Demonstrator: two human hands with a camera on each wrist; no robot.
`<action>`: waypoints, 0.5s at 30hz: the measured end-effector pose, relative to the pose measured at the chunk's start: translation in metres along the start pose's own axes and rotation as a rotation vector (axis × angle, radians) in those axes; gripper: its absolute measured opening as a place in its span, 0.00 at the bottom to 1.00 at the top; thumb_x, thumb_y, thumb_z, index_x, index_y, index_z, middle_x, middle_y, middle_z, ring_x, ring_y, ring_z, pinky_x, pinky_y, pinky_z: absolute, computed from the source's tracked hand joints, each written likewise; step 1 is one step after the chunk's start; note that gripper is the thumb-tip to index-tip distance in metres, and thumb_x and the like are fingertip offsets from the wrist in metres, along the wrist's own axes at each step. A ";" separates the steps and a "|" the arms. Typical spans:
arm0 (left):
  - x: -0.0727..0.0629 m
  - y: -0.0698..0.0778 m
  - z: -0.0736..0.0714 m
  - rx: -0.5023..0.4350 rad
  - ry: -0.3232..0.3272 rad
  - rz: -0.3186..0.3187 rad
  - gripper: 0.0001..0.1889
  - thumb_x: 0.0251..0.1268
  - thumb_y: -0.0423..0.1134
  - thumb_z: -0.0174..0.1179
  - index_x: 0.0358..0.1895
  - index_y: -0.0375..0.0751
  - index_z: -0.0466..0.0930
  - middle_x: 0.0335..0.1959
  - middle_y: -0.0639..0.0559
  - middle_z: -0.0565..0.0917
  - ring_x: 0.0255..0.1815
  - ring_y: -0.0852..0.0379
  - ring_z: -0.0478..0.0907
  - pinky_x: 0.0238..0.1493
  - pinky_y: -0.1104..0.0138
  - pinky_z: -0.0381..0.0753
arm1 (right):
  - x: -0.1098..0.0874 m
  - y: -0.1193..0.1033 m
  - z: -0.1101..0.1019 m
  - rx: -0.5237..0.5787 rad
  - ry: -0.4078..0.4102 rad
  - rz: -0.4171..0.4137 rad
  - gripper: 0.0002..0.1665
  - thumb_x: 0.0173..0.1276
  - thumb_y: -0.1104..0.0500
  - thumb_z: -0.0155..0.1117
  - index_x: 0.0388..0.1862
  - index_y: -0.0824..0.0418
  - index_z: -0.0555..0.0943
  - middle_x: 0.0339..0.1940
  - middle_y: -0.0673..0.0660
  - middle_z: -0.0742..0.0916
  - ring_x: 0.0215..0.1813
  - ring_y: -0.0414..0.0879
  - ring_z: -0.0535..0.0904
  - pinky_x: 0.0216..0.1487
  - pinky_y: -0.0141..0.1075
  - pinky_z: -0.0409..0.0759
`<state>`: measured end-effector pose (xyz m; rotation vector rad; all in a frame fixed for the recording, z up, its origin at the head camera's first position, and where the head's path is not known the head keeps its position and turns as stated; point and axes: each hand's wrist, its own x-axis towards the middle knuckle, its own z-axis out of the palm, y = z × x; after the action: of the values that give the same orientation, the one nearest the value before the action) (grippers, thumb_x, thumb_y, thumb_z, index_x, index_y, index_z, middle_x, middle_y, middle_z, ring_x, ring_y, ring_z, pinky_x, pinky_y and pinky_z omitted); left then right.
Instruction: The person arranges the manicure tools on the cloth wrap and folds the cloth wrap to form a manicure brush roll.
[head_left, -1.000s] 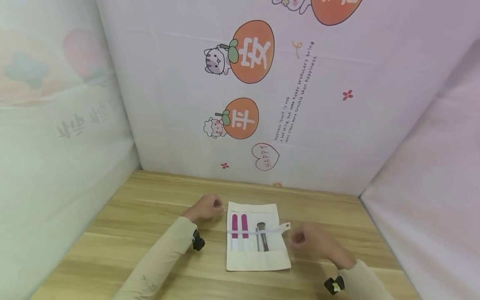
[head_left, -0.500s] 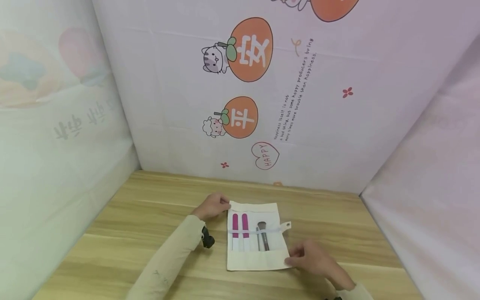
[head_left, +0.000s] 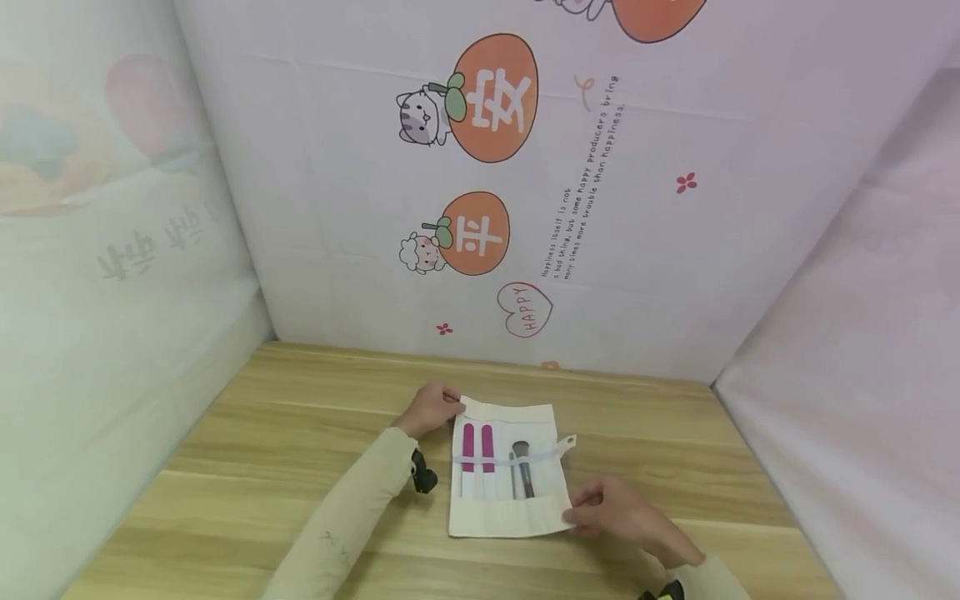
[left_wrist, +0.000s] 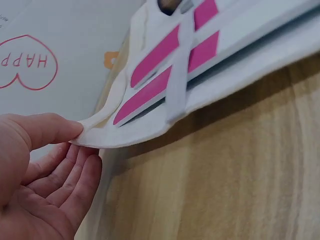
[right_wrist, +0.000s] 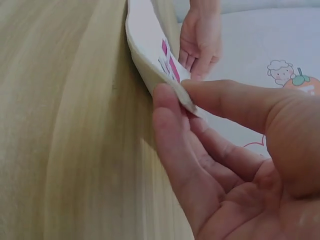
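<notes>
A cream fabric tool roll (head_left: 510, 518) lies spread out between the hands, its corners slightly raised off the table. Two nail files with magenta ends (head_left: 468, 446) sit in its left slots. To their right are a makeup brush (head_left: 522, 468) and a thin stick-like tool (head_left: 513, 475). A pale elastic band crosses all of them. My left hand (head_left: 429, 408) pinches the roll's far left corner between thumb and fingers, plain in the left wrist view. At the near right corner, my right hand (head_left: 611, 510) pinches the fabric edge, as the right wrist view confirms.
The roll is over a wood-grain table (head_left: 300, 467). White printed cloth walls (head_left: 345, 275) stand at the back and both sides. A snap tab (head_left: 568, 443) sticks out from the roll's right edge.
My left hand moved right onto the roll's far left corner. My right hand came down to the near right corner and took hold. The roll's corners now look slightly lifted.
</notes>
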<state>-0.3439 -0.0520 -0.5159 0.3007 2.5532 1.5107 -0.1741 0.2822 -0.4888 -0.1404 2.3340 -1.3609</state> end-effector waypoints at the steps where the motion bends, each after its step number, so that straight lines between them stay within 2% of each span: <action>1: 0.000 -0.001 -0.002 -0.016 0.000 -0.009 0.16 0.71 0.35 0.67 0.55 0.28 0.84 0.48 0.39 0.89 0.46 0.51 0.87 0.52 0.59 0.88 | 0.001 0.000 -0.001 0.016 -0.008 0.002 0.14 0.68 0.59 0.75 0.46 0.69 0.86 0.39 0.59 0.91 0.42 0.51 0.91 0.46 0.42 0.91; 6: -0.004 -0.008 -0.015 -0.103 -0.032 -0.013 0.12 0.69 0.33 0.67 0.49 0.27 0.85 0.44 0.39 0.88 0.41 0.53 0.85 0.47 0.62 0.87 | 0.007 0.002 -0.009 0.098 -0.070 -0.005 0.16 0.71 0.61 0.73 0.49 0.73 0.84 0.42 0.61 0.91 0.46 0.54 0.91 0.50 0.44 0.90; 9: -0.008 -0.013 -0.024 -0.168 -0.058 -0.024 0.10 0.69 0.31 0.66 0.47 0.27 0.87 0.44 0.39 0.88 0.41 0.54 0.86 0.48 0.62 0.88 | 0.009 0.004 -0.014 0.138 -0.087 -0.006 0.18 0.71 0.62 0.72 0.51 0.75 0.83 0.43 0.62 0.91 0.47 0.54 0.90 0.52 0.44 0.90; 15: -0.021 -0.025 -0.042 -0.282 -0.125 -0.046 0.14 0.70 0.30 0.65 0.53 0.22 0.84 0.52 0.32 0.88 0.46 0.53 0.89 0.53 0.62 0.89 | 0.017 0.006 -0.031 0.202 -0.101 -0.012 0.19 0.72 0.61 0.70 0.53 0.76 0.82 0.43 0.58 0.91 0.46 0.48 0.91 0.52 0.37 0.89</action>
<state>-0.3357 -0.1046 -0.5177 0.2867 2.2019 1.7468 -0.2013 0.3050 -0.4864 -0.1574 2.1030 -1.5490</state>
